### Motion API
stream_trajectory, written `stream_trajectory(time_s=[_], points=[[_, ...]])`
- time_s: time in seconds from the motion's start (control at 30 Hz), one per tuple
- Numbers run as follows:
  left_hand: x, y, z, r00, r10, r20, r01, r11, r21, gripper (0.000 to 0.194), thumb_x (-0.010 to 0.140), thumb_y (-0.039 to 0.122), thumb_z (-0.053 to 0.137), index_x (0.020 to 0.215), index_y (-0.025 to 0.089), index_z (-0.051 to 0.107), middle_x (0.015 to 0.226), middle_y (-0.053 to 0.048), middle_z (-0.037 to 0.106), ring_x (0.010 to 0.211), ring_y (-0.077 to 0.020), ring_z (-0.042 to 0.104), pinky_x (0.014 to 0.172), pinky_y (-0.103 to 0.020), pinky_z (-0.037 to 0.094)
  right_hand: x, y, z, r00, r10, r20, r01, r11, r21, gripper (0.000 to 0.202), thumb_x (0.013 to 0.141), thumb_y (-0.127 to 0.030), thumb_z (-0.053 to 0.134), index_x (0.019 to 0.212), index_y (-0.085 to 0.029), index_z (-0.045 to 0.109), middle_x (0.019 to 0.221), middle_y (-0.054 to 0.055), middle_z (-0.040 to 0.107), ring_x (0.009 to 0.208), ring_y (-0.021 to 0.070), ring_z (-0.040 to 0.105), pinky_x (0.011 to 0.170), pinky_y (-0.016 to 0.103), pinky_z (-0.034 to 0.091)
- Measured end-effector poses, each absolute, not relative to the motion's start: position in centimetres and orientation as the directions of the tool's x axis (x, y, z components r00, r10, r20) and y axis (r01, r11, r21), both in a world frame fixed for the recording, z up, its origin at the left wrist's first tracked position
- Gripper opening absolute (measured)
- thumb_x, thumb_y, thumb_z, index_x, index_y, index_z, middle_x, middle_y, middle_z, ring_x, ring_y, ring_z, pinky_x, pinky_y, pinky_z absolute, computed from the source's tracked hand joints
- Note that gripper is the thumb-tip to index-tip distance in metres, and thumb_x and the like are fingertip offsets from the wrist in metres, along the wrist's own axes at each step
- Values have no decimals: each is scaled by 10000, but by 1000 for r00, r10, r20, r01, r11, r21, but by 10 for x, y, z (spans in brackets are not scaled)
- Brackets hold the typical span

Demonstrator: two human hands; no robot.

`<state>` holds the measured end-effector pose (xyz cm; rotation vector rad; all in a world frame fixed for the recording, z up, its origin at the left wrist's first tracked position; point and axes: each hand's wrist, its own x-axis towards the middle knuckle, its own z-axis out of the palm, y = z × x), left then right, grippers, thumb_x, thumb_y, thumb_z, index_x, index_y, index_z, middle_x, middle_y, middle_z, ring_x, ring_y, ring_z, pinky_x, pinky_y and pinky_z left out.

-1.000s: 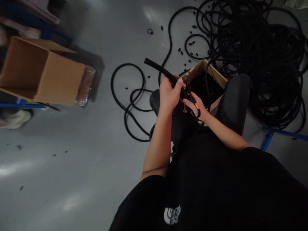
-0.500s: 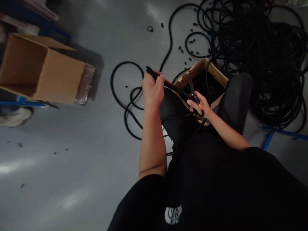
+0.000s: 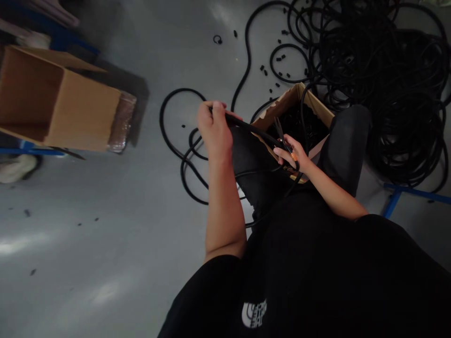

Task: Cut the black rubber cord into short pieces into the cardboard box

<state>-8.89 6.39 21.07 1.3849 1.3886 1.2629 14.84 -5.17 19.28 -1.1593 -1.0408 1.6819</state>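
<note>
A length of black hose [image 3: 252, 128] stretches between my two hands, slanting down to the right. My left hand [image 3: 215, 129] is closed round its upper end, so the tip is covered by the fingers. My right hand [image 3: 295, 150] is closed on a pair of scissors [image 3: 278, 127], blades pointing up and away, with some orange at the handle. The hose passes by the right fingers; whether they also grip it is hard to tell. Below the hands, between my knees, stands an open cardboard box [image 3: 320, 104] with many short black pieces in it.
A large heap of coiled black hose [image 3: 391, 80] lies at the upper right, with small cut pieces [image 3: 283, 57] scattered beside it. Loops of hose lie left of my leg. An open carton [image 3: 84, 108] rests on its side at left. A blue frame [image 3: 396, 197] is at right.
My left hand has shifted slightly left and turned; the hose end that stuck out beyond it is now covered. My right hand with the scissors has barely moved.
</note>
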Motion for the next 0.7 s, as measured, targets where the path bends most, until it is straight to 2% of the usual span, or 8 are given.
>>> stream_trajectory(time_s=[0.07, 0.13, 0.2, 0.27, 0.37, 0.5, 0.6, 0.7], points=[[-74, 56, 215, -193, 976, 103, 156, -73, 985, 558, 1163, 873, 567, 1190, 315, 573, 935, -1, 828, 949, -223, 854, 864, -427, 650, 148, -50, 191, -211, 928, -306, -181, -345, -921, 590, 1009, -575, 1018, 1070, -281, 510, 891, -53, 607, 721, 158, 674, 731, 301, 612], [-57, 46, 219, -100, 994, 46, 170, -29, 985, 619, 1162, 908, 562, 1299, 308, 632, 1129, -50, 878, 1081, -257, 886, 961, -451, 690, 148, -49, 190, -185, 925, -331, -200, -365, -909, 566, 1022, -535, 1012, 1086, -281, 509, 909, -53, 619, 744, 162, 700, 763, 303, 637], [-41, 36, 221, 49, 999, -13, 241, 0, 970, 633, 1149, 899, 634, 1358, 304, 689, 1265, -102, 883, 1261, -309, 880, 1074, -474, 703, 148, -49, 189, -169, 929, -329, -227, -361, -905, 522, 1043, -503, 994, 1103, -276, 527, 926, -50, 631, 746, 157, 703, 776, 302, 645], [-28, 29, 218, 146, 989, -25, 291, -18, 957, 603, 1125, 836, 749, 1368, 285, 732, 1308, -129, 877, 1344, -339, 858, 1151, -485, 697, 148, -49, 187, -157, 933, -323, -242, -354, -904, 518, 1034, -507, 1000, 1113, -270, 546, 946, -44, 642, 730, 148, 690, 760, 301, 643], [-15, 24, 204, 234, 972, 6, 349, -90, 933, 549, 1125, 738, 812, 1362, 246, 761, 1308, -135, 869, 1333, -351, 851, 1206, -517, 686, 146, -49, 180, -134, 933, -334, -239, -358, -903, 574, 993, -595, 1023, 1151, -269, 578, 978, -23, 670, 740, 159, 687, 732, 312, 643], [-6, 21, 186, 303, 952, 41, 433, -176, 884, 535, 1153, 702, 784, 1371, 215, 748, 1334, -153, 858, 1293, -351, 853, 1234, -550, 675, 144, -47, 166, -169, 934, -316, -227, -349, -909, 604, 967, -711, 995, 1194, -270, 651, 1046, 52, 763, 918, 244, 770, 828, 372, 696], [-5, 15, 178, 304, 950, 66, 481, -213, 850, 520, 1221, 688, 666, 1476, 237, 706, 1406, -165, 846, 1348, -334, 841, 1268, -524, 654, 146, -45, 155, -133, 931, -341, -212, -363, -908, 547, 963, -695, 987, 1173, -281, 698, 1122, 79, 813, 1089, 282, 793, 957, 402, 724], [-11, 9, 175, 296, 950, 96, 550, -251, 796, 497, 1271, 620, 546, 1597, 264, 665, 1538, -178, 811, 1465, -333, 799, 1303, -499, 628, 156, -44, 146, -105, 922, -373, -217, -387, -896, 466, 985, -649, 957, 1171, -288, 728, 1160, 67, 819, 1144, 267, 791, 1044, 402, 717]])
